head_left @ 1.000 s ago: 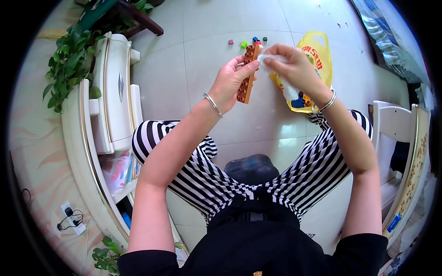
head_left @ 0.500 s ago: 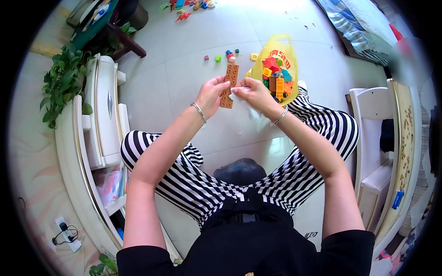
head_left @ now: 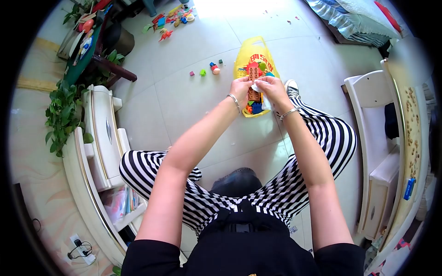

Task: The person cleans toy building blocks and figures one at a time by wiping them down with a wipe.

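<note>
Pinched in my left hand (head_left: pixel 240 89) is a long brown studded building brick (head_left: pixel 253 72), held upright by its side. My right hand (head_left: pixel 274 93) is closed on a white tissue (head_left: pixel 266 103), pressed against the middle of the brick. Behind both hands lies a yellow plastic bag (head_left: pixel 250 46) with red lettering, its mouth toward me. Colourful toy blocks (head_left: pixel 256 108) fill the bag, partly covered by my hands and the brick.
A toy figure (head_left: pixel 215 69) and small cubes, including a green one (head_left: pixel 202 72), lie left of the bag. More toys (head_left: pixel 175 19) are scattered farther back. A white cabinet (head_left: pixel 103 138) stands left, a white chair (head_left: pixel 375 119) right.
Both hands, with the brick and tissue, have moved over the yellow bag from a spot on its left. The camera view has shifted as well.
</note>
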`<state>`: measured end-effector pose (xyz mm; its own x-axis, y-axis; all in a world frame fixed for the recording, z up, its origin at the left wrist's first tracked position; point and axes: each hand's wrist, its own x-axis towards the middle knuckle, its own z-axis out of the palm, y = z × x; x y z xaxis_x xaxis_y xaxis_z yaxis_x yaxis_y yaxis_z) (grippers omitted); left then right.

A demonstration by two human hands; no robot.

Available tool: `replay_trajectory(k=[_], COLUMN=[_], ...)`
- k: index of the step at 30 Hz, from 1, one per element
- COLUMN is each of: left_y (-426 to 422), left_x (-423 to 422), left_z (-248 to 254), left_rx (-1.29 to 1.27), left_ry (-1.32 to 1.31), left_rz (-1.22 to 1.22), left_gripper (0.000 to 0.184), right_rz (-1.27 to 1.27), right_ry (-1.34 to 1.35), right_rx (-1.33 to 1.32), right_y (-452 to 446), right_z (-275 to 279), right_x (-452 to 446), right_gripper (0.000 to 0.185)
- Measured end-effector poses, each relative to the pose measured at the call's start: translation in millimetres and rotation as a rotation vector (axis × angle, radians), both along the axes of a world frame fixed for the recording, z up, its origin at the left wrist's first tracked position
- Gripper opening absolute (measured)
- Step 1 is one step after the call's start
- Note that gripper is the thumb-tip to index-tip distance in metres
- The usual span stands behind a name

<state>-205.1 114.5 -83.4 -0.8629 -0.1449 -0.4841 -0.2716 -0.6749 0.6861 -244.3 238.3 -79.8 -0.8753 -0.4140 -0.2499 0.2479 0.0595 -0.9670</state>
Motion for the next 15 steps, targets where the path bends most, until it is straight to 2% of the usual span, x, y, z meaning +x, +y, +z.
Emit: replay_trajectory(k=[2,3,5,7,9,10,11,14,15], left_y=[-4.1,-4.7,-7.5,-8.4,-7.8,-10.2,-12.3,-21.7,-29.0], left_x=[-23.4,-30.7,-37.7,-34.5,-24.9,-18.8,-11.6,8.7,15.1], left_z=[-47.0,-53.3,-66.1,-60.7,-53.3,-49.3,-45.3,-29.6,-27.8], left_rx=[0.063,0.058,-0.128,-0.076,0.157,0.16,0.16,0.311,0.314], left_ry=[0.002,-0.011,-0.2,-0.286,-0.149,-0.131,-0.128,0.03,0.039], left_rz=[0.032,0.04,0.168,0.189,0.186,0.141,0.146,0.151,0.165], left_gripper=[0.024,0.024,0.019,0.016,0.007,0.015,0.015,0.035,0.035], right_rz=[0.023,0.03,-0.003,0.001,-0.048,-0.037,-0.031,-0.042,-0.025], right_ry=[0.0,-0.013,-0.068,-0.084,-0.09,-0.122,-0.12,-0.145,-0.139], right_rx=[0.047,0.043,-0.045,-0.043,-0.101,-0.116,-0.117,-0.244,-0.24], right_y=[-3.9,-6.8,-14.0,-19.3,-22.6,-24.8,-29.9,-51.0,-59.6], right_z=[-6.1,-14.1,-28.4,-27.5,-22.2,-21.7,-22.7,-19.8,-18.2], right_x=[-10.3,-14.4,-21.2,-15.2,-2.8,1.0,6.3,23.5,28.7], right_gripper=[0.021,0.021,0.023,0.022,0.021,0.02,0.02,0.019,0.019])
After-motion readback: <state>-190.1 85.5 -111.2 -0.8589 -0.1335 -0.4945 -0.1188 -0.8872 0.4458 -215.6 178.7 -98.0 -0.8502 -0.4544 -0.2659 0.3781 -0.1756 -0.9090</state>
